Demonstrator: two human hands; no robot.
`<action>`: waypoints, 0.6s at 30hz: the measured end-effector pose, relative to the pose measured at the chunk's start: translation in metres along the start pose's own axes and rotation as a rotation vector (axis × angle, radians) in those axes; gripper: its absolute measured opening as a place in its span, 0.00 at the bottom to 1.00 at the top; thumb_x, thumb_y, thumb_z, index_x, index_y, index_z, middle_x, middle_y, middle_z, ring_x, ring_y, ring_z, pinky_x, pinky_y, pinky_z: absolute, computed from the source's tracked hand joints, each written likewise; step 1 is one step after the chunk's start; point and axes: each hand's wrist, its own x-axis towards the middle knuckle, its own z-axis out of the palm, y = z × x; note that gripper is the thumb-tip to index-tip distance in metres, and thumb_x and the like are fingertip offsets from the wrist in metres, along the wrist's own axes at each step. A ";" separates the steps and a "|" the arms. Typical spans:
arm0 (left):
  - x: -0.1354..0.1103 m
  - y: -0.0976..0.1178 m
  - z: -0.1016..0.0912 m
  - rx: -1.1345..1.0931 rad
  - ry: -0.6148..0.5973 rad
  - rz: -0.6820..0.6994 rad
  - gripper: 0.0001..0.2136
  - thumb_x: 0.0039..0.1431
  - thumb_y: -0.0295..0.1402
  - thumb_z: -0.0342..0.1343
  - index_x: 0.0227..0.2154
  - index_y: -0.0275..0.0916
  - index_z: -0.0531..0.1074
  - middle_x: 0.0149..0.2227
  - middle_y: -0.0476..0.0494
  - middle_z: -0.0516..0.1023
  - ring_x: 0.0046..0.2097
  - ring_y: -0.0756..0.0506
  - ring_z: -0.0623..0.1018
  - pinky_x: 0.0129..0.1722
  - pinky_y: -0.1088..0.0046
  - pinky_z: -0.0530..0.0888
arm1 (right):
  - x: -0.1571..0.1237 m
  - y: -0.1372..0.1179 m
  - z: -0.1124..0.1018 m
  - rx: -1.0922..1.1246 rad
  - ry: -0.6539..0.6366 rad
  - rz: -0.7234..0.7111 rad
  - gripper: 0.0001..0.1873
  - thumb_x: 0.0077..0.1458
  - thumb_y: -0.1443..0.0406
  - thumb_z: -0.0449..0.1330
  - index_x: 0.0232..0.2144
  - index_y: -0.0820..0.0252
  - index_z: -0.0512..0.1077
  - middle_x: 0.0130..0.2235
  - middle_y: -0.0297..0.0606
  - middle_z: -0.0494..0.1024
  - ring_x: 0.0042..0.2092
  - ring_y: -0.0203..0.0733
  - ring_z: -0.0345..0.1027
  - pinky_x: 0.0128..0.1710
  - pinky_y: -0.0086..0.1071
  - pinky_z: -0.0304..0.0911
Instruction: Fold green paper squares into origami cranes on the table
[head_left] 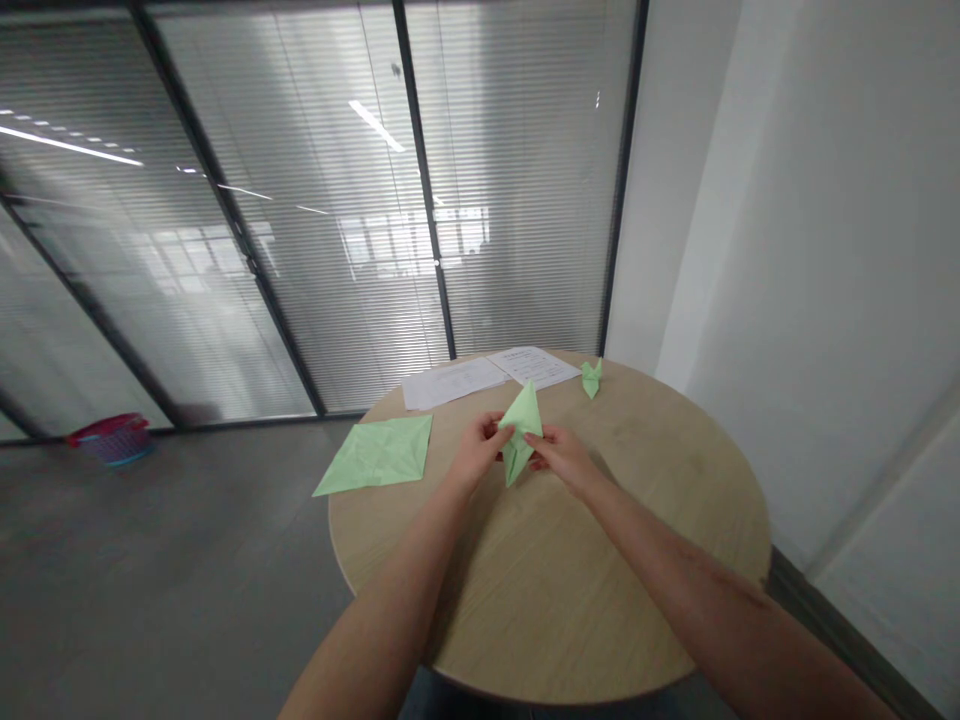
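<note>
A green folded paper [523,412], shaped like a narrow diamond, is held up over the table between both hands. My left hand [480,445] grips its left edge, the thumb lying on the front face. On the other edge, my right hand [561,452] pinches the paper lower down, its thumb also on the front. The fingers behind the paper are partly hidden. A creased green paper sheet [382,453] lies to the left, its corner sticking out past the table edge. Farther back on the right sits a small folded green paper figure [592,378].
The round wooden table [600,590] carries white printed sheets [457,382] along its back edge. Behind it stands a glass partition with blinds [517,180], and a white wall [840,300] rises on the right. A red and blue basket [116,440] is on the floor at left.
</note>
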 end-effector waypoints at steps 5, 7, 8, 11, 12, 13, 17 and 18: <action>0.002 -0.005 0.002 0.068 -0.044 -0.056 0.17 0.53 0.47 0.58 0.28 0.34 0.75 0.27 0.45 0.76 0.30 0.46 0.75 0.28 0.73 0.72 | 0.000 -0.001 0.001 -0.012 0.014 -0.036 0.17 0.52 0.51 0.62 0.35 0.56 0.77 0.35 0.40 0.80 0.33 0.44 0.74 0.31 0.35 0.70; 0.002 -0.006 0.002 0.045 -0.036 -0.073 0.18 0.53 0.48 0.58 0.28 0.34 0.75 0.27 0.45 0.76 0.29 0.46 0.75 0.28 0.72 0.73 | -0.001 -0.001 0.002 0.023 0.022 -0.010 0.18 0.53 0.49 0.60 0.34 0.55 0.76 0.35 0.40 0.80 0.33 0.45 0.74 0.32 0.37 0.71; 0.002 -0.006 0.001 0.034 -0.036 -0.080 0.18 0.53 0.48 0.58 0.28 0.34 0.75 0.26 0.45 0.76 0.29 0.46 0.75 0.29 0.72 0.74 | -0.001 -0.001 0.002 0.036 0.017 -0.001 0.18 0.53 0.48 0.59 0.33 0.55 0.76 0.35 0.40 0.80 0.34 0.45 0.74 0.32 0.37 0.71; 0.001 -0.006 0.000 -0.015 -0.045 -0.097 0.19 0.53 0.49 0.58 0.28 0.34 0.75 0.27 0.44 0.77 0.28 0.47 0.75 0.29 0.71 0.75 | -0.001 -0.001 0.002 0.031 -0.023 -0.009 0.18 0.52 0.48 0.61 0.31 0.57 0.75 0.34 0.40 0.80 0.34 0.45 0.74 0.33 0.38 0.71; 0.000 -0.006 0.000 -0.038 -0.053 -0.107 0.19 0.54 0.49 0.58 0.28 0.33 0.75 0.27 0.43 0.77 0.29 0.46 0.76 0.29 0.70 0.75 | -0.001 -0.001 0.002 0.018 -0.031 -0.018 0.18 0.51 0.48 0.61 0.30 0.58 0.75 0.33 0.40 0.79 0.34 0.45 0.74 0.32 0.37 0.71; -0.001 -0.006 0.000 -0.060 -0.062 -0.119 0.20 0.54 0.49 0.58 0.28 0.33 0.75 0.28 0.42 0.78 0.29 0.46 0.76 0.30 0.70 0.75 | 0.000 -0.002 0.001 0.004 -0.031 -0.028 0.19 0.50 0.49 0.62 0.29 0.58 0.75 0.32 0.40 0.79 0.33 0.44 0.74 0.32 0.37 0.70; -0.001 -0.007 0.000 -0.085 -0.068 -0.158 0.21 0.56 0.50 0.55 0.29 0.33 0.76 0.31 0.40 0.79 0.30 0.45 0.77 0.31 0.70 0.76 | 0.001 -0.004 -0.001 -0.044 0.008 -0.057 0.19 0.50 0.49 0.62 0.28 0.59 0.74 0.30 0.40 0.79 0.31 0.43 0.73 0.30 0.35 0.69; -0.001 -0.007 0.000 -0.064 -0.071 -0.153 0.21 0.57 0.51 0.55 0.29 0.34 0.75 0.30 0.40 0.79 0.30 0.46 0.77 0.30 0.70 0.76 | 0.001 -0.004 -0.002 -0.051 0.022 -0.063 0.18 0.50 0.49 0.62 0.28 0.59 0.74 0.30 0.40 0.79 0.31 0.43 0.73 0.30 0.35 0.69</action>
